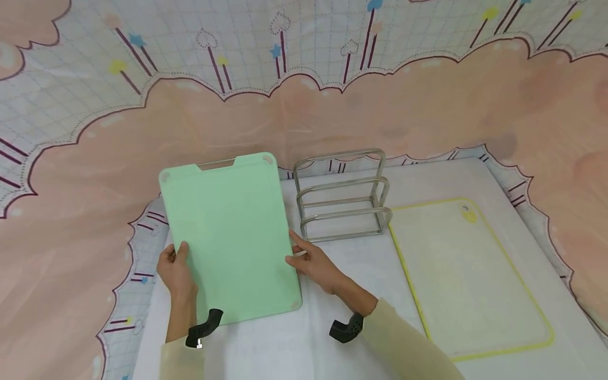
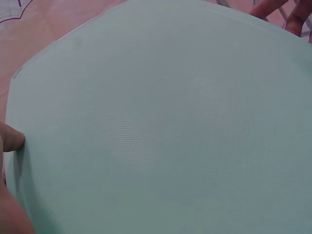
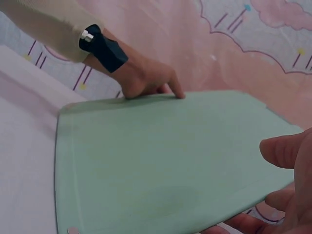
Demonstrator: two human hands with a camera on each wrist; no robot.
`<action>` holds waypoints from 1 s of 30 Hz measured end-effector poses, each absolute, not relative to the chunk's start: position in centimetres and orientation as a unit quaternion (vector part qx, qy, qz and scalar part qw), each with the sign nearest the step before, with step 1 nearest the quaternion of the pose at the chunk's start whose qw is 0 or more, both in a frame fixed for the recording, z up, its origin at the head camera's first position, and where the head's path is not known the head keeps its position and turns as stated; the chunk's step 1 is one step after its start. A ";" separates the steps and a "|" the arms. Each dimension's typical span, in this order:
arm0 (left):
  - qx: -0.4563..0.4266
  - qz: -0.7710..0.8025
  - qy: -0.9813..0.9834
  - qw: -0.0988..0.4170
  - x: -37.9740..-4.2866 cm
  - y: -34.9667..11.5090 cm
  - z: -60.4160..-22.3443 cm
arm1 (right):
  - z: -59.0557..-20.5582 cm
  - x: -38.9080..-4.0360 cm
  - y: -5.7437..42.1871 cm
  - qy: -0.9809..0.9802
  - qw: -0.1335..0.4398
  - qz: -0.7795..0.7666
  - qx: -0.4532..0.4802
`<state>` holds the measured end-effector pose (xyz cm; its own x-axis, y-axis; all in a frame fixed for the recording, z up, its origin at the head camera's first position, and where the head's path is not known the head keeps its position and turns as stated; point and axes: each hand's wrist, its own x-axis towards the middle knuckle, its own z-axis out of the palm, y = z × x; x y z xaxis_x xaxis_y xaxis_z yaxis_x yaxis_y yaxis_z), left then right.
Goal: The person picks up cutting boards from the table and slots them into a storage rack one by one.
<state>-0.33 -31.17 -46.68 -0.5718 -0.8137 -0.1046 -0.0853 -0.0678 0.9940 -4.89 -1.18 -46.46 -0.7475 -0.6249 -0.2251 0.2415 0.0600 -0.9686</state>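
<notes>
A light green cutting board (image 1: 233, 237) with a handle slot along its top edge is held up at a tilt. My left hand (image 1: 177, 272) grips its left edge, thumb (image 2: 12, 139) on the face and the other fingers behind. At the right edge my right hand (image 1: 315, 269) holds it too, with its thumb (image 3: 282, 150) on the face side and fingers round the edge. Whether the board's lower edge touches the table cannot be told. Just beyond my right hand stands a metal wire rack (image 1: 342, 187) with several upright loops.
A pale, see-through cutting board (image 1: 475, 279) with a yellow rim lies flat on the right of the white table (image 1: 266, 348). Behind the table hangs a peach and white patterned cloth (image 1: 332, 121).
</notes>
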 end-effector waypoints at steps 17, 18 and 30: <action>0.251 -0.692 -0.507 0.448 -2.3 -31.6 -45.7 | -44.6 -6.1 -1.3 0.695 0.274 -0.630 -0.215; 0.239 -0.696 -0.500 0.457 -2.3 -31.7 -45.7 | -44.5 -6.1 -1.3 0.694 0.272 -0.630 -0.220; 0.142 -0.684 -0.459 0.548 -2.9 -31.5 -45.4 | -44.0 -6.4 -1.5 0.656 0.252 -0.655 -0.278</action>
<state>-2.87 -31.52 -45.39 -0.3587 -0.8810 0.3084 0.6193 0.0226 0.7848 -6.38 -1.54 -43.99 -0.7187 -0.6945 0.0345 -0.0355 -0.0129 -0.9993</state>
